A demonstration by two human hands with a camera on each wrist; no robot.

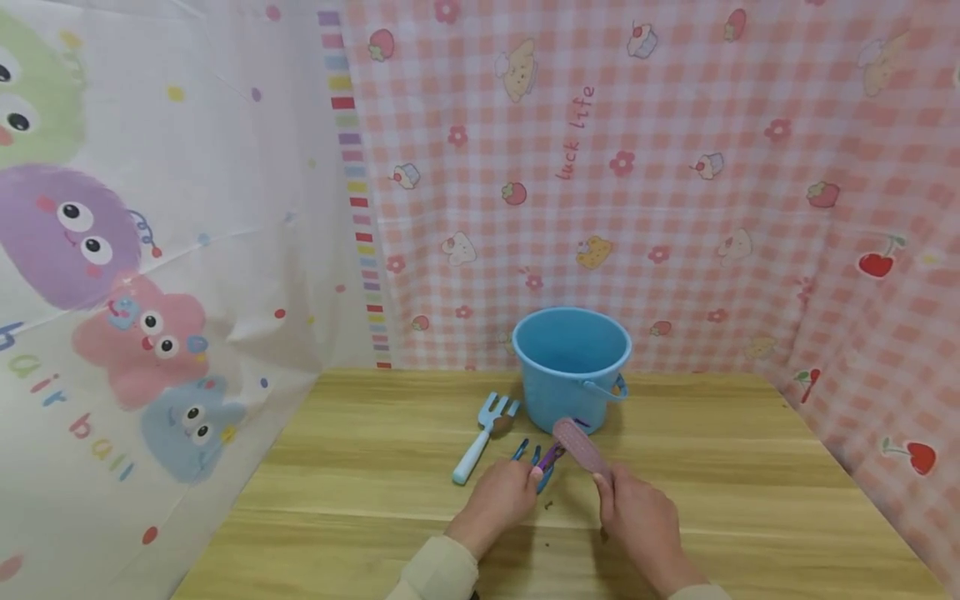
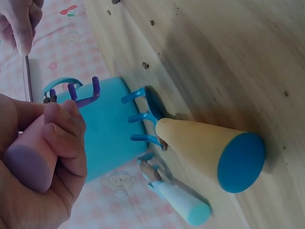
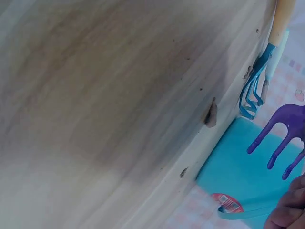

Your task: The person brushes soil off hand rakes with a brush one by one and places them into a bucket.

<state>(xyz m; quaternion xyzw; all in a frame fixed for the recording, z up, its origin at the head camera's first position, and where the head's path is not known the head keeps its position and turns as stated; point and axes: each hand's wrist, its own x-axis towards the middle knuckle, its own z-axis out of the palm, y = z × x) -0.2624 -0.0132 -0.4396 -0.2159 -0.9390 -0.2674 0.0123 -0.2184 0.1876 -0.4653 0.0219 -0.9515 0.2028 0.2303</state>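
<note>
My left hand (image 1: 501,498) grips the pink handle (image 2: 35,148) of a small purple hand rake (image 3: 289,117), its prongs pointing away over the table. My right hand (image 1: 643,515) pinches one end of a flat, pinkish, paddle-shaped tool (image 1: 582,448) with a dotted surface. In the head view the paddle's far end overlaps the rake's prongs, in front of the bucket. Brown dirt sticks to the rake near its head. Beside my left hand lies a blue hand rake (image 2: 153,112) with a wooden handle, partly hidden by that hand in the head view.
A light blue bucket (image 1: 566,396) stands near the back of the wooden table (image 1: 337,500), its handle folded down. Left of it lies a light blue garden fork (image 1: 471,457) with a brown lump on its tines. Brown crumbs (image 1: 548,505) dot the tabletop. Patterned cloths hang behind and at the sides.
</note>
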